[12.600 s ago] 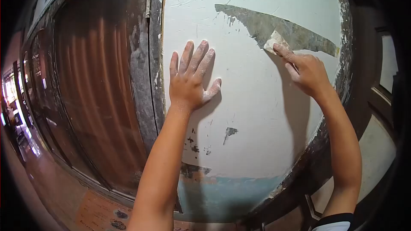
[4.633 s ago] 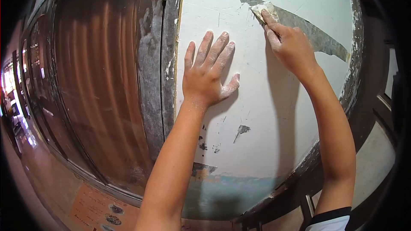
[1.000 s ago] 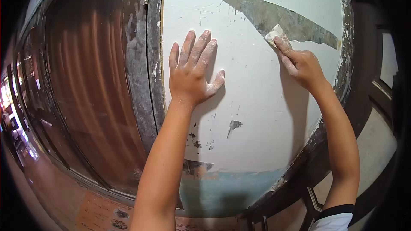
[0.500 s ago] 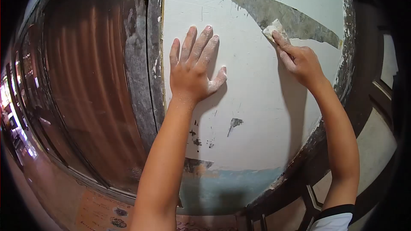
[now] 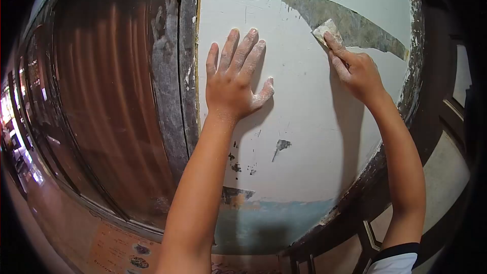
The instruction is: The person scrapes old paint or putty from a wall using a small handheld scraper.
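Note:
My left hand (image 5: 234,78) lies flat with fingers spread on a white painted panel (image 5: 289,101), its fingertips dusted white. To its right, my right hand (image 5: 357,73) grips a small flat scraper (image 5: 325,30) caked with white residue, the index finger laid along it. The scraper's edge meets the lower border of a long, tapering grey bare patch (image 5: 355,23) where the white coat is gone. Fingers and residue hide part of the tool.
A smaller bare spot (image 5: 281,147) shows lower on the panel, above a bluish strip (image 5: 284,218). Dark worn wood (image 5: 170,66) with a hinge borders the left side, beside a brown glazed pane (image 5: 106,96). A dark chipped frame (image 5: 416,40) edges the right.
The view has shifted slightly, so the panel and my left hand appear a little further right. The scraper in my right hand has turned a little against the patch's edge.

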The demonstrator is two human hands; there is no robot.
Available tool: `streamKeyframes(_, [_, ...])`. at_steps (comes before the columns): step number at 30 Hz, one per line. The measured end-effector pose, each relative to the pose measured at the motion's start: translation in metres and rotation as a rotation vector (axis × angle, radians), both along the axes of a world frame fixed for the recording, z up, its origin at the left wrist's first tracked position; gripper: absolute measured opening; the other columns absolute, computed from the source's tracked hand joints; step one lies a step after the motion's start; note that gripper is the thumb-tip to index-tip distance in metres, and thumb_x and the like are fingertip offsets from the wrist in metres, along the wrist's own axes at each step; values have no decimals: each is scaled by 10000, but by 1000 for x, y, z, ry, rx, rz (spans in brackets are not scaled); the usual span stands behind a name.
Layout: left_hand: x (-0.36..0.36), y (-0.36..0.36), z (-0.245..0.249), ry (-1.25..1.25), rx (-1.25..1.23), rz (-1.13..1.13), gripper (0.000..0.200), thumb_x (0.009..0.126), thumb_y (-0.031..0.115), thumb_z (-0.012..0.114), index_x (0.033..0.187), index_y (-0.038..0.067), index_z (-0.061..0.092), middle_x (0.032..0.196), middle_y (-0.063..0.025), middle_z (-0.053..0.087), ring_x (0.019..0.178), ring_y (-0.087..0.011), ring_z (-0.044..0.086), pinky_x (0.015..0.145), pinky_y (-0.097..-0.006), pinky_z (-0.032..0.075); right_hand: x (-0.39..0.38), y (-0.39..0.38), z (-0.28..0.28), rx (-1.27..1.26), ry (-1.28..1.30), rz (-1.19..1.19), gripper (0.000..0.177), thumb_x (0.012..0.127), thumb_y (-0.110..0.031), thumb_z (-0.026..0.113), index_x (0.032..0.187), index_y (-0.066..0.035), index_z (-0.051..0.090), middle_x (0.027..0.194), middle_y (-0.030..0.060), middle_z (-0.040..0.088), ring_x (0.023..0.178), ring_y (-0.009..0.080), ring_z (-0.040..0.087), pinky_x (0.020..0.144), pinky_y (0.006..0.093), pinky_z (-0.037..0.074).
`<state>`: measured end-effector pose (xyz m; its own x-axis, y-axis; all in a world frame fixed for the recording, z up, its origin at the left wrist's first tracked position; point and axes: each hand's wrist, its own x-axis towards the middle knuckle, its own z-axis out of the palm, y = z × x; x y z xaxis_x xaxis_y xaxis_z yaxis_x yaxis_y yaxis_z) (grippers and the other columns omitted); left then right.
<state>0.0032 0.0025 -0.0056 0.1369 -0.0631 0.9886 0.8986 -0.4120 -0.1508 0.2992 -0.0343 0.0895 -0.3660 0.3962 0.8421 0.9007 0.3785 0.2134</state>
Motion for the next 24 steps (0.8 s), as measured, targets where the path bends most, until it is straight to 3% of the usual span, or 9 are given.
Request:
streamKeyframes(2, [0, 0, 0, -1, 0, 3, 793, 763, 379, 795, 1513, 233, 581, 1668, 10, 469, 1586, -286, 345, 1305, -540, 180, -1, 2, 1, 19, -1, 23, 513, 1032, -271, 601, 1530, -389, 575, 735, 155, 699, 697, 381, 678, 708, 488, 544])
streamKeyframes(4, [1, 1, -1, -3, -11, 5, 786, 771, 392, 789, 1514, 238, 581, 1668, 15, 467, 1591, -277, 335, 1309, -541, 175, -6, 1, 1, 33, 22, 74, 515, 1032, -238, 606, 1540, -313, 577, 744, 206, 675, 608, 356, 614, 678, 420, 515])
streamKeyframes(7, [0, 1, -1, -3, -6, -5, 783, 774, 393, 787, 1513, 238, 581, 1670, 17, 465, 1593, -274, 330, 1312, -543, 173, -14, -1, 4, 39, 34, 63, 501, 1038, -257, 613, 1535, -322, 581, 741, 212, 671, 604, 359, 614, 670, 418, 512])
streamKeyframes(11, [0, -1, -1, -8, -30, 7, 782, 775, 395, 784, 1514, 240, 580, 1671, 17, 462, 1594, -274, 328, 1313, -542, 173, -21, -4, 8, 9, 49, 19, 498, 1042, -270, 617, 1535, -329, 579, 717, 223, 647, 584, 352, 594, 659, 420, 506])
streamKeyframes(13, [1, -1, -1, -11, -31, 2, 780, 774, 393, 784, 1513, 243, 582, 1671, 19, 463, 1595, -272, 326, 1312, -542, 176, -24, -4, 9, 29, 67, 26, 461, 1039, -303, 602, 1495, -369, 616, 695, 181, 675, 626, 396, 645, 672, 478, 540])
streamKeyframes(24, [1, -2, 0, -20, -24, -14, 797, 758, 388, 791, 1514, 247, 583, 1665, 24, 471, 1591, -263, 336, 1312, -536, 177, -35, -2, 18, 39, 84, 56, 446, 1037, -304, 606, 1475, -385, 632, 732, 176, 700, 673, 406, 666, 703, 486, 555])
